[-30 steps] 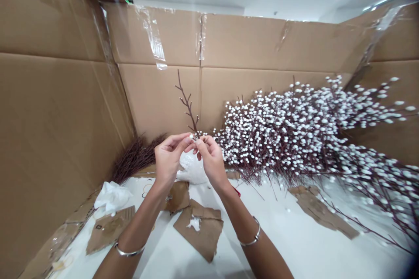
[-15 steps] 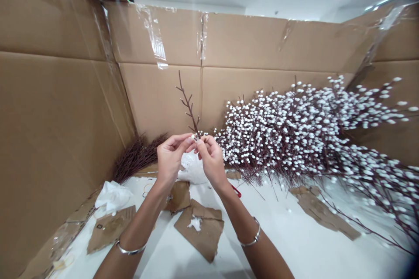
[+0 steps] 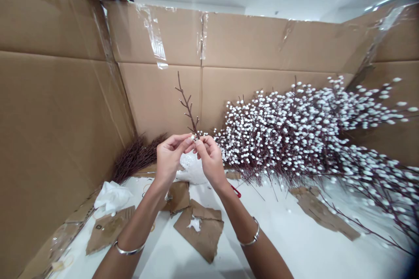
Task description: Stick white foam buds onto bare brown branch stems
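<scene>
A bare brown artificial twig [image 3: 187, 103] with short side stubs rises from between my hands, leaning slightly left. My right hand [image 3: 209, 154] pinches its lower part between thumb and fingers. My left hand [image 3: 170, 152] is closed in a pinch on a small white bud [image 3: 192, 137], held against the twig's left side. Behind both hands sits a white heap of buds in a plastic bag [image 3: 193, 168], partly hidden by them. To the right lies a big pile of brown branches covered in white buds [image 3: 281, 130].
A bundle of bare twigs [image 3: 135, 159] lies at the back left. Torn cardboard pieces [image 3: 206, 237] with white smears, crumpled white tissue [image 3: 113, 196] and a red-handled item [image 3: 236, 191] lie on the white table [image 3: 271, 235]. Tall cardboard walls [image 3: 157, 96] enclose the back and sides.
Almost nothing differs. The twig's top has tilted very slightly left, and both hands keep their pinches in nearly the same place.
</scene>
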`<state>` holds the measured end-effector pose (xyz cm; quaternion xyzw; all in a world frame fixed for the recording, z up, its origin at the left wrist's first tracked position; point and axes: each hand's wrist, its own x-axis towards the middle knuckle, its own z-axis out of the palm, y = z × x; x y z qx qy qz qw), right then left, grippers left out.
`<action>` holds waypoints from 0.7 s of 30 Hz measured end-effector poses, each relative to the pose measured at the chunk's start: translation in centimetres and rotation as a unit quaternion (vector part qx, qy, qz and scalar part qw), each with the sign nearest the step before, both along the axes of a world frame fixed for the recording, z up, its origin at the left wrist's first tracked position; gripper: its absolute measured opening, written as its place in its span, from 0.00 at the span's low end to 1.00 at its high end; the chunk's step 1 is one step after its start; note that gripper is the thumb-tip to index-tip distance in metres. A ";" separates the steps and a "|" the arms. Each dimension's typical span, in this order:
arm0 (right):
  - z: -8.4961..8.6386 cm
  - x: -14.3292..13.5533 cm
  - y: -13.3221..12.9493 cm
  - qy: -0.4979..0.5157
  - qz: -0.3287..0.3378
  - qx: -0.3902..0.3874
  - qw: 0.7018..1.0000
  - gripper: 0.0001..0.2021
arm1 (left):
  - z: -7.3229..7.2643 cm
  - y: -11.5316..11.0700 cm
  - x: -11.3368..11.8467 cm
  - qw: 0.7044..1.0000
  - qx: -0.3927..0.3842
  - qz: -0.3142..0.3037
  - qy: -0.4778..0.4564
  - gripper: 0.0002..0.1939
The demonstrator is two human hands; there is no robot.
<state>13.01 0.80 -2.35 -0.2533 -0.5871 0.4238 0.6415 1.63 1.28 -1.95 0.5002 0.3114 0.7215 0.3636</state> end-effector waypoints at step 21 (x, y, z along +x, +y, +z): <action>-0.4 -0.1 0.5 0.001 0.020 0.001 1.000 0.09 | 0.2 0.0 -0.5 0.999 -0.023 -0.016 0.029 0.12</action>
